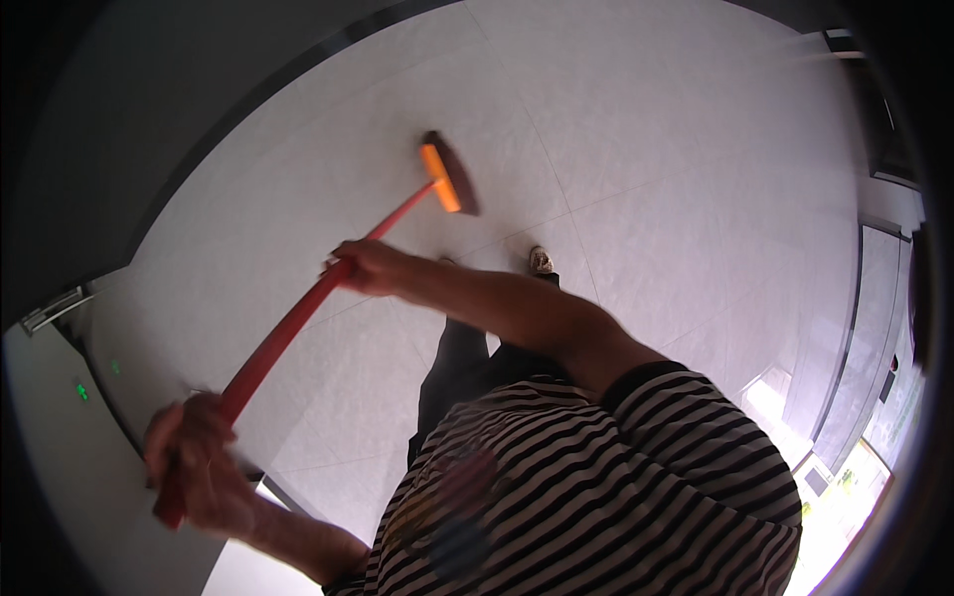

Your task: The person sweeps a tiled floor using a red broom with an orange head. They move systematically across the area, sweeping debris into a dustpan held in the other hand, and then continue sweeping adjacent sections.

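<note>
Both of my hands hold the red handle (pixel 279 339) of a broom, which slants from the lower left up towards the picture's middle. Near the handle's top end, my left hand (pixel 195 462) is wrapped around it, somewhat blurred. My right hand (pixel 365 267) grips the handle lower down, nearer the broom head. The broom head has an orange block (pixel 441 179) and dark bristles (pixel 456 170), blurred, at the grey tiled floor (pixel 633 149). Whether the bristles touch the tiles I cannot tell.
My patterned shoe (pixel 542 260) stands just below the broom head. A dark wall (pixel 89 149) with a black skirting curves along the upper left. At the left edge is a pale wall (pixel 52 432) with a small green light. Bright light enters at the lower right.
</note>
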A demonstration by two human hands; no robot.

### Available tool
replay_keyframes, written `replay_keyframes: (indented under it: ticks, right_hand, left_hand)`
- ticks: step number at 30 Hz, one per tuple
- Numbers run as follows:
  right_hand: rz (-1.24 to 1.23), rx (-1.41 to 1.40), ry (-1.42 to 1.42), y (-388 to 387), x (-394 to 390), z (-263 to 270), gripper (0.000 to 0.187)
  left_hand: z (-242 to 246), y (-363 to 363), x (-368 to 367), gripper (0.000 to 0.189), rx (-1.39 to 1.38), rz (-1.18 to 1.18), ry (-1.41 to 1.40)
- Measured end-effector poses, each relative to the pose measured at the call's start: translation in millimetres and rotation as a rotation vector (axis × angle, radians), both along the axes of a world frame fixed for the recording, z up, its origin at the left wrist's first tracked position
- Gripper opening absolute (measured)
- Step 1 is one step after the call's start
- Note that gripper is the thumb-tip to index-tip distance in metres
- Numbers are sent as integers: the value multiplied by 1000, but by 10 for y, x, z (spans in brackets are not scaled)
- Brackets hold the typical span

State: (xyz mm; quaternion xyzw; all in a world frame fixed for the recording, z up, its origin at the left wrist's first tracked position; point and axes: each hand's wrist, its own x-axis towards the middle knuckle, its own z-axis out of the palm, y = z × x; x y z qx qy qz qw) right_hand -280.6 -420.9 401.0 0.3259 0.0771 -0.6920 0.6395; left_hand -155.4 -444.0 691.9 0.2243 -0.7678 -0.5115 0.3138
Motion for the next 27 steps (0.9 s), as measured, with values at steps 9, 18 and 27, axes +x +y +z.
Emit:
replay_keyframes:
  ticks: [9, 18, 27]
  right_hand:
    - [128, -217, -42, -158, 489, 1087, 9]
    - [-313, 106, 176, 1533, -686, 8, 9]
    - [-558, 719, 317, 3925, -2368, -1453, 6]
  left_hand:
    - [550, 148, 626, 20, -367, -167, 348]
    - [-708, -19, -37, 25, 126, -187, 98]
    - [-2076, 1587, -2080, 30, 753, -811, -219]
